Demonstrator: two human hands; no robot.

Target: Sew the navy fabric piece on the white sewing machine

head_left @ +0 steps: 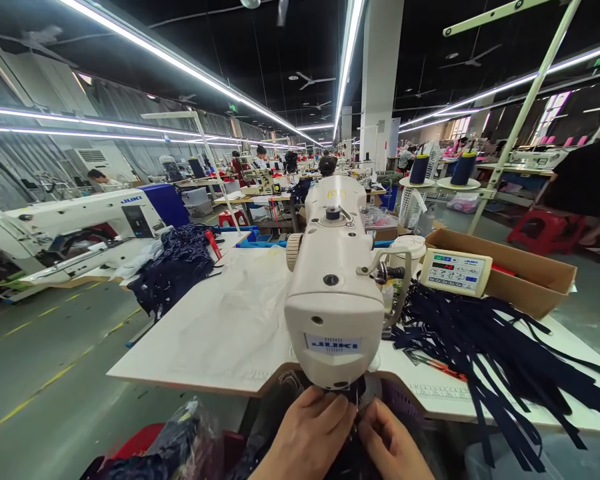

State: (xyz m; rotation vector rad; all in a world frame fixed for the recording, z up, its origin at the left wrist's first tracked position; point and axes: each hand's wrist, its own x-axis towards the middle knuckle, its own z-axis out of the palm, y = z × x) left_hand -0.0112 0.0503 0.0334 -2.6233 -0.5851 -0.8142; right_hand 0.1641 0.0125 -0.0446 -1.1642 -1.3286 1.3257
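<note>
Both my hands sit under the machine [333, 280] head. My left hand [307, 433] and right hand [390, 443] pinch dark fabric [353, 453] together at the needle, grip closed on it. To their right, a heap of strips [490, 347] lies on the table [220, 333]; I judge most sewing remains.

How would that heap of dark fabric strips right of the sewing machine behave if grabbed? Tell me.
The dark fabric strips would probably be floppy: their ends droop over the table edge. They look thin, so likely light. Being tangled, several would probably come up together.
</note>
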